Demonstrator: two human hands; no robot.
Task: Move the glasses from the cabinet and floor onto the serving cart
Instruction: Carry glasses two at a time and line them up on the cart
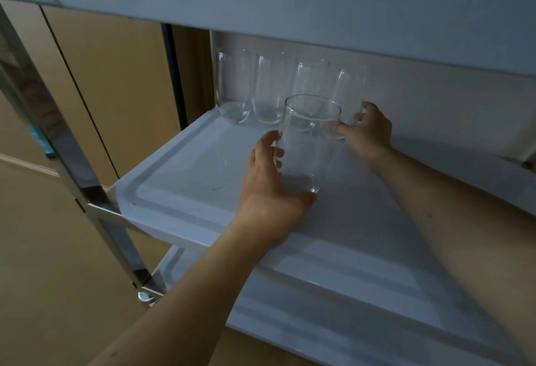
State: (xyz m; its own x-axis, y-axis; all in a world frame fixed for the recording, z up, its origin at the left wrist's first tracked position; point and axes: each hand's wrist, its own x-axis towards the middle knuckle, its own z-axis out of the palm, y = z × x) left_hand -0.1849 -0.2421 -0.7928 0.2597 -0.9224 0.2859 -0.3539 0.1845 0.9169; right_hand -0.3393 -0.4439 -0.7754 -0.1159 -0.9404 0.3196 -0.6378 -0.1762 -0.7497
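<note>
Three tumblers (262,90) already stood at the middle shelf's (179,180) back; the right hand (365,127) pinched a fourth glass (349,96) beside them, the left hand (269,180) wrapped a fifth (310,145) nearer the front. More possibly remained.

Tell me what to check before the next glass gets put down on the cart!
1. Left hand grips the front glass firmly: ok, fingers and thumb wrap it.
2. Right hand holds the far-right glass: ok, fingers curl round its base.
3. Row of glasses at the back stands upright: ok.
4. Bare space on the middle shelf for the front glass: ok.
5. Front glass resting on the shelf: cannot tell.
</note>
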